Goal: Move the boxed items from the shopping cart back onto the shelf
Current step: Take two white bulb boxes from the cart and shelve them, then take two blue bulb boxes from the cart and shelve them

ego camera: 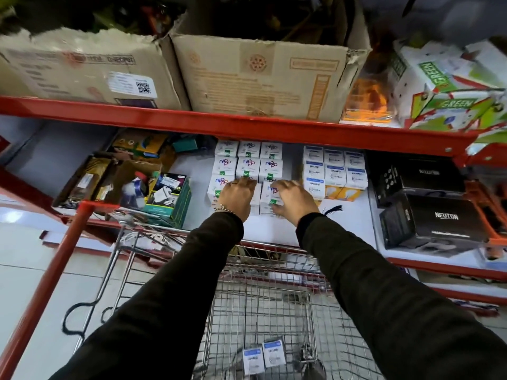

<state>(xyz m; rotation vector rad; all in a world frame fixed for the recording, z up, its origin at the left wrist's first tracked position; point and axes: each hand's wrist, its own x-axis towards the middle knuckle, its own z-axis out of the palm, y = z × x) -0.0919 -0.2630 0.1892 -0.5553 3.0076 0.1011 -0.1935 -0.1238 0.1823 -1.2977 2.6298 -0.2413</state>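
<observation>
On the white shelf (pixel 269 229) stands a block of small white boxes (pixel 248 161) with purple and green print. My left hand (pixel 238 197) rests on the front middle box of that block, fingers curled over its top. My right hand (pixel 292 201) touches the front right white box (pixel 270 193), fingers spread over it. Both arms reach over the wire shopping cart (pixel 260 303). Two white boxes with blue labels (pixel 264 355) lie at the cart's bottom. To the right on the shelf stands a stack of matching blue-label boxes (pixel 334 171).
Black boxes (pixel 428 218) fill the shelf's right end. An open carton of mixed goods (pixel 153 187) sits at the left. The red upper shelf beam (pixel 247 127) hangs just above the white boxes, with cardboard cartons (pixel 258 75) on it. A red upright post (pixel 55 272) stands left of the cart.
</observation>
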